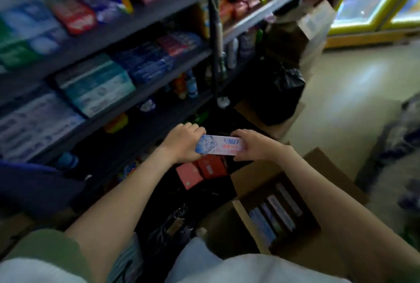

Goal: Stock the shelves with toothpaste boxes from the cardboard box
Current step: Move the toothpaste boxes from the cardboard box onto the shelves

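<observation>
Head view: the scene is being looked down on, with motion blur over the upper shelves.
Toothpaste box [219, 147]: a pale box with blue and pink print is being held level in the air just above the frame's centre. Its length is running from 9 to 3 o'clock, in front of the lowest shelves.
Left hand [181, 141]: its fingers are being wrapped over the 9 o'clock end of the box, clamped on it.
Right hand [252, 146]: the 3 o'clock end is being gripped between thumb and curled fingers.
Cardboard box [252, 177]: it is being left open on the floor at 5 o'clock from the held box.
Packed boxes [276, 213]: a row of long boxes is being kept on edge inside it; their print is too dim to read.
Shelves [145, 17]: the dark rack is being filled from 9 to 12 o'clock with stacked cartons, teal boxes [97, 84] beside blue boxes [145, 62].
Red boxes [202, 169]: these are being kept at 6 o'clock, just below the held box.
Black bag [281, 91]: it is being kept on the floor at 2 o'clock, beside the rack.
</observation>
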